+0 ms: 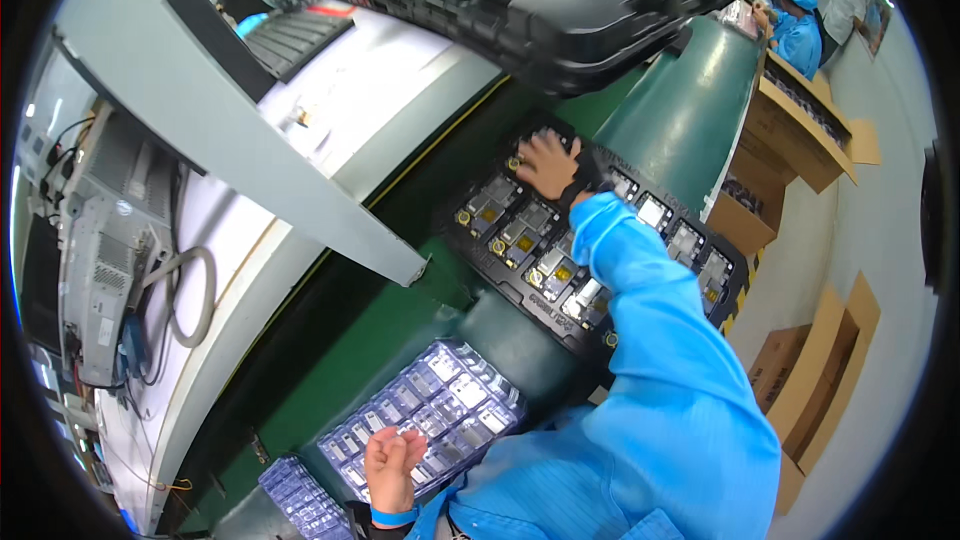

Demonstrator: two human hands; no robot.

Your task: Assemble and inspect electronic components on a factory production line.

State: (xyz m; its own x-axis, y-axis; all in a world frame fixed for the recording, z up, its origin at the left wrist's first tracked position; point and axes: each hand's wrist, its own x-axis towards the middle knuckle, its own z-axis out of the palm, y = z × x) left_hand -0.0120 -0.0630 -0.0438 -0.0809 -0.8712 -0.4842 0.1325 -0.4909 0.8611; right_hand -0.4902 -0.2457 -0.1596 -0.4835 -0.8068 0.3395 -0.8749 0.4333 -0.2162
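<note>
My right hand [548, 165] reaches over the far left corner of a black tray [530, 292], fingers spread and slightly blurred. Metallic parts with yellow round pieces sit in rows in this tray's pockets; my blue sleeve hides some of them. Closer to me, my left hand [393, 460] is raised above a clear plastic blister tray [345, 440] filled with small silvery parts. Its fingers are curled with the tips together, and anything they may hold is too small to make out. A blue band circles the left wrist.
A stack of black trays [560, 15] stands above the green conveyor belt [680, 105]. Another blister tray [300, 500] lies at lower left. A grey metal post [240, 120] slants across the left side. Open cardboard boxes [825, 380] line the right; people in blue [797, 40] work far off.
</note>
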